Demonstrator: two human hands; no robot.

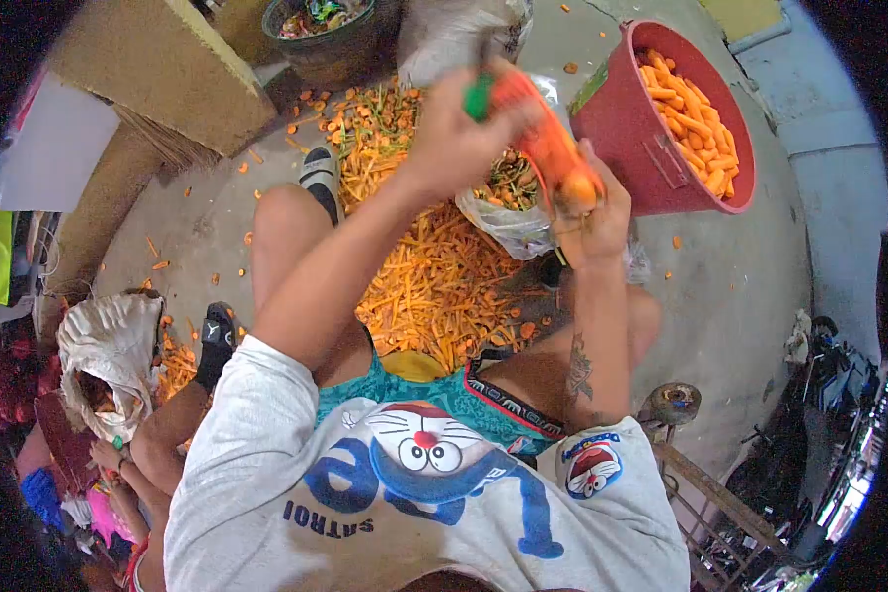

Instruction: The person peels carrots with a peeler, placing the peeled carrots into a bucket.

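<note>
My left hand (464, 133) is closed round a peeler with a green part (479, 97), blurred by motion, at the upper end of a carrot. The orange carrot (548, 143) slants down to my right hand (602, 212), whose fingers wrap its thick lower end. Below both hands, a plastic bag (511, 225) holds peelings and green scraps. A large heap of orange peelings (434, 286) covers the floor between my legs. To the right of the carrot stands a red bucket (612, 133) with many peeled carrots (696, 123) inside.
A dark tub (331, 54) and a white sack (454, 35) stand at the top. Another open sack (109, 345) lies at the left, near a co-worker's hand (109, 456). A metal rack (720, 513) is at the lower right.
</note>
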